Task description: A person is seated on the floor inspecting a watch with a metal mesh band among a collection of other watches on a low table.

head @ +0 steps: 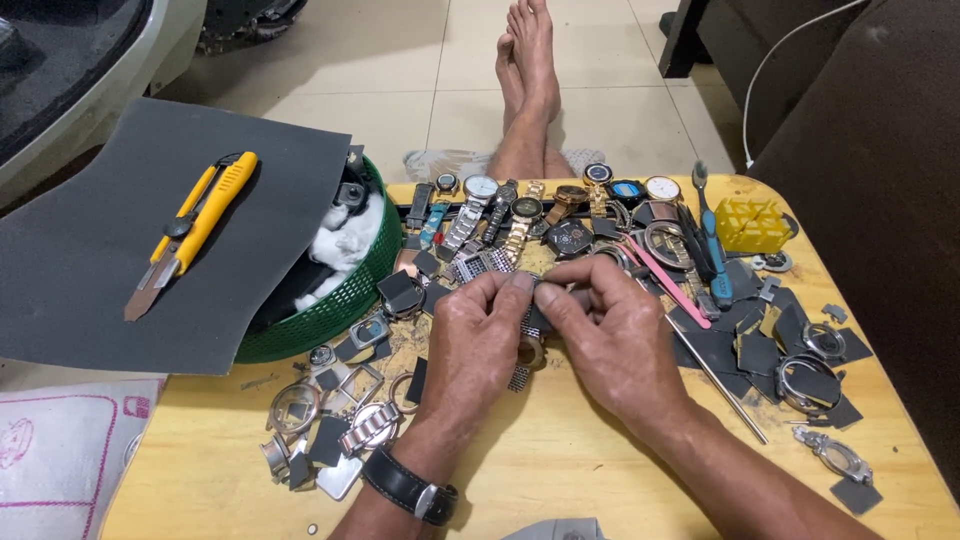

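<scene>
Metal watch band (524, 330), light, slinky, slippery, pinched at its top end between closed fingers (522, 284) of both hands, centre frame

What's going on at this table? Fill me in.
A person sits at a small wooden table strewn with watch parts. The left hand and right hand pinch a small metal watch piece between the fingertips; a metal mesh band hangs below them. Finished wristwatches line the far edge. A yellow utility knife lies on a grey sheet over a green basket.
</scene>
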